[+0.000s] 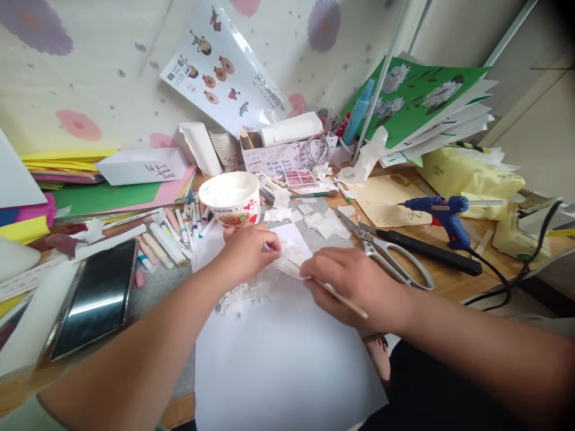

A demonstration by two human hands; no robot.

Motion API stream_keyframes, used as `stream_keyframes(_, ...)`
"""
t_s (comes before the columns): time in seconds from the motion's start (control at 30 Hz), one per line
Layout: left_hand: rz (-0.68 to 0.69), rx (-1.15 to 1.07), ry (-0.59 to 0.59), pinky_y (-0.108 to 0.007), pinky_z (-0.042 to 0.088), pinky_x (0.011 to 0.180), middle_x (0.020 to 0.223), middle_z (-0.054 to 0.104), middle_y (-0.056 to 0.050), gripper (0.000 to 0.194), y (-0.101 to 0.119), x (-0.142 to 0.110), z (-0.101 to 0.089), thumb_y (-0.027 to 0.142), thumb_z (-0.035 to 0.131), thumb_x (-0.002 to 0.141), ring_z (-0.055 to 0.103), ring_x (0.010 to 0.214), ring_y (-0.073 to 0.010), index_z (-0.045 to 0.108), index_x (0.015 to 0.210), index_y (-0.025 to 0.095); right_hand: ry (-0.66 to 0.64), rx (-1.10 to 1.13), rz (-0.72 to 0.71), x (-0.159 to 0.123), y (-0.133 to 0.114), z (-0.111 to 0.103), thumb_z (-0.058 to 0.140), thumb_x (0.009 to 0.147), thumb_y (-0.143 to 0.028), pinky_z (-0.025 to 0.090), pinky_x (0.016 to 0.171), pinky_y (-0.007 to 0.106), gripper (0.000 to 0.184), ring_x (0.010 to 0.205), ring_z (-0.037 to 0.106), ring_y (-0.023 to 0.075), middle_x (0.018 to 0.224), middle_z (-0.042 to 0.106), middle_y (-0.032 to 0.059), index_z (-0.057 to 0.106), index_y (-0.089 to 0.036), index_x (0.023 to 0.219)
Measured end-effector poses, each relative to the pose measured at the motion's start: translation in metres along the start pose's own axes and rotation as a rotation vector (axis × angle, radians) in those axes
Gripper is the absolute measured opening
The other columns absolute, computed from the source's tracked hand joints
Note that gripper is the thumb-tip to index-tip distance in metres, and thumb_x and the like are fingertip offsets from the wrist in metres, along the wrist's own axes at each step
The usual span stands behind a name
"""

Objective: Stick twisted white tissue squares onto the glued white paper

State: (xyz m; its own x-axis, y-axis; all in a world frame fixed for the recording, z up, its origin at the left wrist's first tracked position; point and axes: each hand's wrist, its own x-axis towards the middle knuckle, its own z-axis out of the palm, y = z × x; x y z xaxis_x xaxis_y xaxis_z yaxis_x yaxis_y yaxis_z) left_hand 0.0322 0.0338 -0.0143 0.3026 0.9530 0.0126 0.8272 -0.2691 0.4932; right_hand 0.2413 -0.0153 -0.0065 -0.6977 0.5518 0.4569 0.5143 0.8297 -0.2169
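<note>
My right hand [348, 284] is closed around a thin wooden stick [353, 307], whose front tip points at small white paper bits [290, 254]. Just left of that tip, my left hand [251, 251] has its fingers curled together; whatever is between them is too small to make out. Both hands are over a large white sheet of paper [287, 365]. A loose pile of shredded white paper [245, 296] lies on the sheet under my left wrist. Directly behind my left hand stands a white paper bowl [231, 200] with a red printed picture.
Right of my hands lie large scissors [381, 254], a black-handled tool [429, 251] and a blue glue gun [442, 212] with its cable. Square white paper pieces [330, 224] lie beyond. Markers [179, 230] and a dark-screened phone or tablet [96, 299] are at left.
</note>
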Motion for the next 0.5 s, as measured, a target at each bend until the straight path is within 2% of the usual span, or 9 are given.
stream_keyframes(0.13,-0.002,0.082,0.037,-0.044,0.024,0.089,0.085,0.065,0.003,0.010,-0.001,0.001,0.005,0.023,0.063,0.074,0.052,0.100,-0.0246,0.066,0.065,0.025,-0.112,-0.137,-0.087,-0.003,-0.003,0.016,0.046,0.087,-0.012,0.037,0.053,0.029,0.019,0.062,0.054,0.0167,0.070,0.061,0.0037,0.064,-0.013,0.089)
stream_keyframes(0.3,0.012,0.126,0.067,-0.043,0.023,0.083,0.082,0.065,0.004,0.012,-0.005,0.003,0.011,0.021,0.063,0.075,0.052,0.096,-0.0230,0.066,0.064,0.026,-0.070,-0.205,-0.130,-0.005,-0.001,0.024,0.046,0.087,-0.009,0.040,0.056,0.030,0.020,0.065,0.055,0.0180,0.075,0.063,0.0062,0.064,-0.011,0.095)
stream_keyframes(0.5,0.029,0.141,0.097,-0.042,0.022,0.080,0.082,0.066,0.005,0.012,-0.009,0.005,0.015,0.024,0.063,0.076,0.051,0.094,-0.0226,0.066,0.064,0.028,-0.098,-0.219,-0.125,-0.002,0.001,0.027,0.047,0.088,-0.010,0.041,0.057,0.030,0.019,0.068,0.055,0.0182,0.078,0.063,0.0068,0.063,-0.011,0.098)
